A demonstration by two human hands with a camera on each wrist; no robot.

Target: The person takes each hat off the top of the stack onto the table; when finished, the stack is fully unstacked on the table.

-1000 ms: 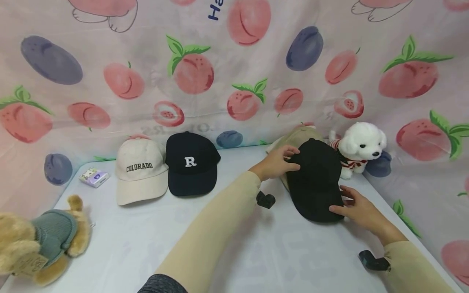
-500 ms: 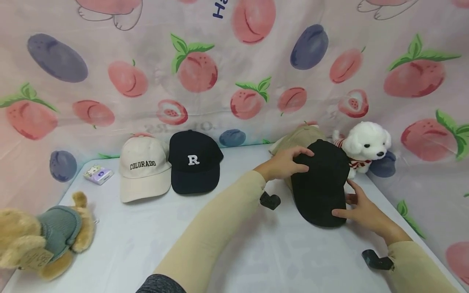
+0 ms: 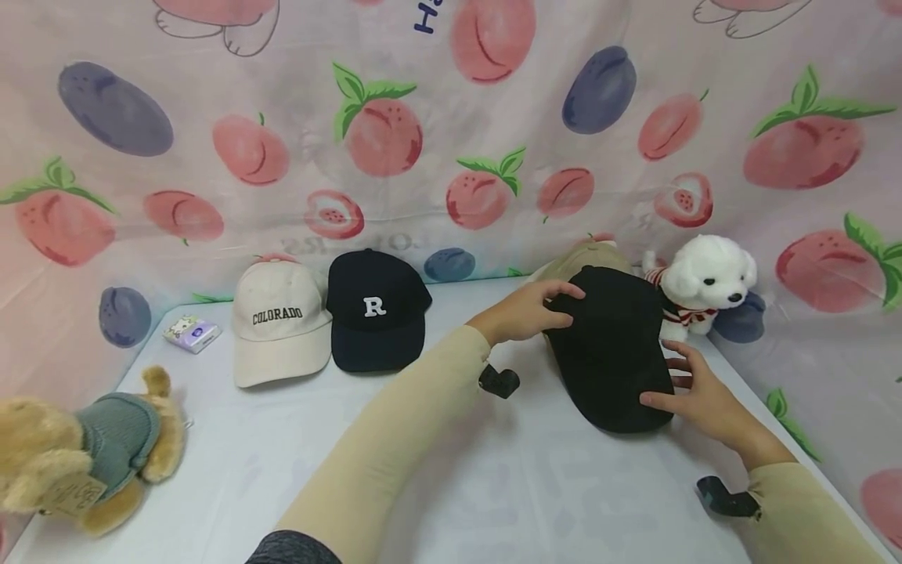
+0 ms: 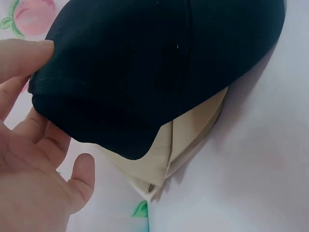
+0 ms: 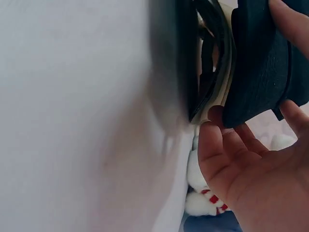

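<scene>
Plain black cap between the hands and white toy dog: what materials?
Plain black cap: matte fabric, possibly cotton; no gloss, and a seam shows in the left wrist view. White toy dog: plush, probably synthetic; soft, fuzzy outline. Exact fibres can't be told.

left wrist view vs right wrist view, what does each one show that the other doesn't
Only the left wrist view shows the left hand and a pink peach print with green leaves.

Only the right wrist view shows the right hand and part of a white plush dog.

Both show the black fabric cap and the white tabletop.
</scene>
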